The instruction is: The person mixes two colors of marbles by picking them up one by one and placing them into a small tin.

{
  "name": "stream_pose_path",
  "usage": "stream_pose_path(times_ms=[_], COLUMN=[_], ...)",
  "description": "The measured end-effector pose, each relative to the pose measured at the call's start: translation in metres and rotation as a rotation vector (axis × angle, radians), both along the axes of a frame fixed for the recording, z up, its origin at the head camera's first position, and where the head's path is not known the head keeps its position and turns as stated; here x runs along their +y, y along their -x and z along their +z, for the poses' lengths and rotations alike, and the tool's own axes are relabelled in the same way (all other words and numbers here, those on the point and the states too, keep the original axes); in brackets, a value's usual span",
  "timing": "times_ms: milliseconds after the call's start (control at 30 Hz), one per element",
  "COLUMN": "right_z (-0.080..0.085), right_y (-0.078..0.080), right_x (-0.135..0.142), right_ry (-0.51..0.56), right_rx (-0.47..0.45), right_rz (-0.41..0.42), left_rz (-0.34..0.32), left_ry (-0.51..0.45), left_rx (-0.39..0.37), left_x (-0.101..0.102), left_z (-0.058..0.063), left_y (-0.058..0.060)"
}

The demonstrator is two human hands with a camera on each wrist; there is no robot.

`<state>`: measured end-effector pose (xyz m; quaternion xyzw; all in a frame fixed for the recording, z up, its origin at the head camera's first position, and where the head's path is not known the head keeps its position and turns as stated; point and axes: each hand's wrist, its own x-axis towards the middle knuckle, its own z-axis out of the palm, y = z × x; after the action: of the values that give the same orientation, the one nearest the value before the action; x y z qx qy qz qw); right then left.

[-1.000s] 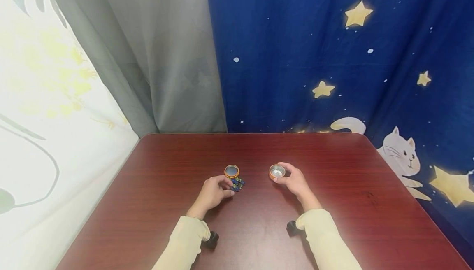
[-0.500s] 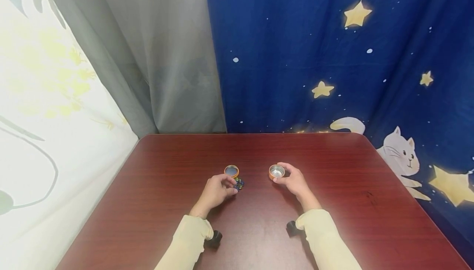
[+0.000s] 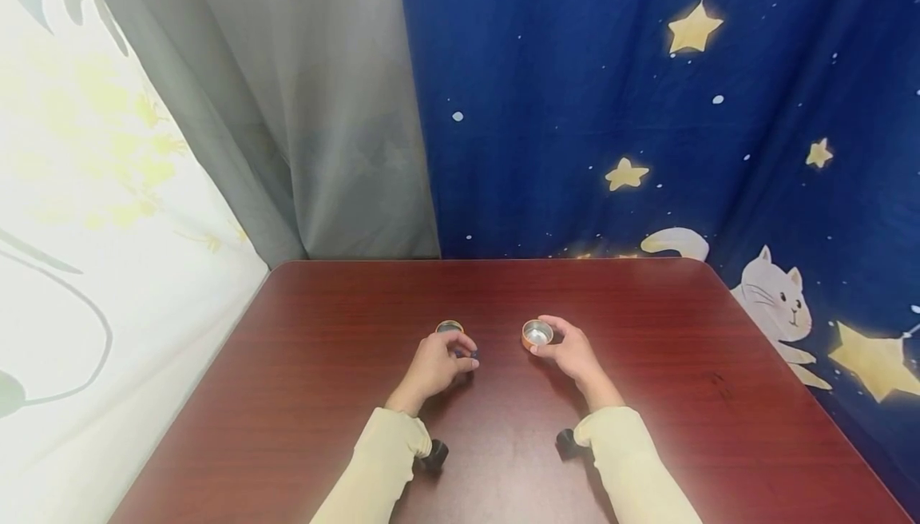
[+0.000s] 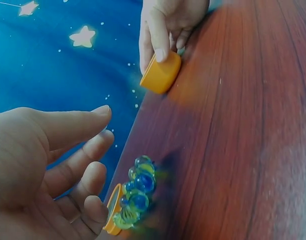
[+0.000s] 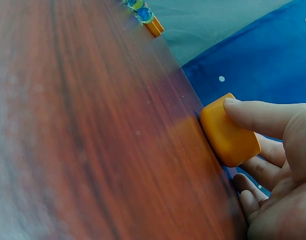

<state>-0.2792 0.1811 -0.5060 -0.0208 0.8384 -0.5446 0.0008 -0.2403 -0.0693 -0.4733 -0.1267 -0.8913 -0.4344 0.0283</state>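
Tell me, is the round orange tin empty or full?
The orange tin looks empty: the head view shows only bare, shiny silver inside its open top.

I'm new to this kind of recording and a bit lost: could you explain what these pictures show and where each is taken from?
There is no machine here, just a person's two bare hands. The wide picture comes from a camera worn on the head, looking forward and down. The other two come from a camera on each wrist, which is why the reddish-brown table looks tilted there.

On the table are a round orange tin, silvery inside, a cluster of blue and yellow-green beads, and close by them a shallow orange-rimmed piece, perhaps the tin's lid. The right hand holds the tin between thumb and fingers. The left hand is near the beads, fingers loosely bent, holding nothing that I can see.
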Motion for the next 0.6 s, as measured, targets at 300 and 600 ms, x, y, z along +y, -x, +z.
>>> stream_pose_path(times_ms=[300, 600], right_z=[-0.003, -0.001], right_y=[0.001, 0.0], right_x=[0.001, 0.0], right_ry=[-0.024, -0.006], right_rx=[0.014, 0.023], right_rz=[-0.011, 0.008], left_rz=[0.005, -0.017], left_ry=[-0.018, -0.052], left_rx=[0.001, -0.018], left_x=[0.011, 0.022], left_z=[-0.001, -0.002], left_y=[0.004, 0.007])
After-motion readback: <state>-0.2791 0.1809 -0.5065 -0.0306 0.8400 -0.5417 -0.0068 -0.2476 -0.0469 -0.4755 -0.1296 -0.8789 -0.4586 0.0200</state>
